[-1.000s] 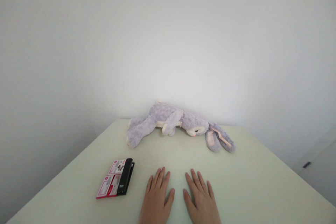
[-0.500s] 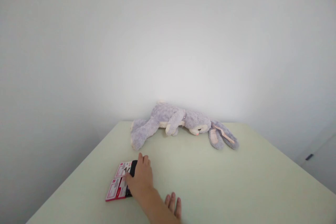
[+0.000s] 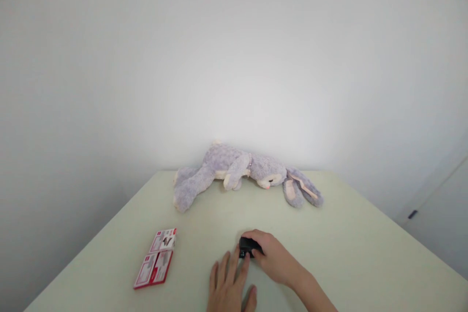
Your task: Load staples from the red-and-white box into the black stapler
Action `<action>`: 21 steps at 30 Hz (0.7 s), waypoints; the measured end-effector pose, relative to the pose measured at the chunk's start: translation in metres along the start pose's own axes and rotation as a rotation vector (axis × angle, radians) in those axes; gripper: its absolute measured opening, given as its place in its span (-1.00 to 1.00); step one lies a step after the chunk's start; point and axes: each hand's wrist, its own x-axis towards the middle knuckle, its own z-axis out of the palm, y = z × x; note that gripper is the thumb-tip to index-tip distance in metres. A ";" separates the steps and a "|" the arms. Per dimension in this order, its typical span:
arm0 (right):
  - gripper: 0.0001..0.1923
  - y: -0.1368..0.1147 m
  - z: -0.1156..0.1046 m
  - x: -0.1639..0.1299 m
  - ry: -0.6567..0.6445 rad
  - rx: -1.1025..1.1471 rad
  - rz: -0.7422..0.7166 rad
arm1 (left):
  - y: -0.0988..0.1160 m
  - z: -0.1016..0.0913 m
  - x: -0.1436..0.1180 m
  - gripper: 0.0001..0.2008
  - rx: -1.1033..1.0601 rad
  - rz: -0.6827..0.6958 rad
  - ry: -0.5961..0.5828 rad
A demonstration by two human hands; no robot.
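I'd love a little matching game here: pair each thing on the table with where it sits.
Things:
1. plush rabbit
2. red card
3. black object
4. left hand

Places:
a. in the right hand's grip
b. lying on its side by the wall
c. flat on the table, fingers by the black object
d. near the table's left edge

Pairs: 1-b, 2-d, 3-a, 4-c

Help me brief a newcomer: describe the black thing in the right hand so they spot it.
On the pale green table, in front of the plush rabbit, the right hand closes on a small black stapler. It is the only black thing, right of the red-and-white card.
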 end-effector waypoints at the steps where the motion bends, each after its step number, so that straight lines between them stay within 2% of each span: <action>1: -0.51 0.000 0.004 -0.003 0.042 0.026 0.016 | 0.005 0.005 0.003 -0.38 -0.021 0.007 -0.005; 5: -0.77 -0.004 0.041 0.005 0.317 0.151 0.112 | 0.011 0.012 0.004 -0.46 -0.040 -0.024 -0.024; 8: -0.76 0.002 0.055 0.018 0.531 0.342 0.169 | 0.003 0.004 0.005 -0.36 0.005 -0.057 -0.044; 13: -0.40 0.039 0.036 0.019 0.826 0.757 0.332 | -0.004 -0.010 0.009 -0.32 0.077 -0.071 -0.058; 16: -0.32 0.061 0.023 0.003 0.846 0.944 0.407 | -0.014 -0.018 0.010 -0.39 0.098 -0.078 -0.071; 19: -0.32 0.078 0.018 -0.025 0.874 1.048 0.443 | -0.047 -0.037 0.006 -0.54 0.161 -0.173 -0.028; 21: -0.30 0.087 0.018 -0.048 0.956 1.078 0.471 | -0.077 -0.053 -0.001 -0.48 0.261 -0.393 0.067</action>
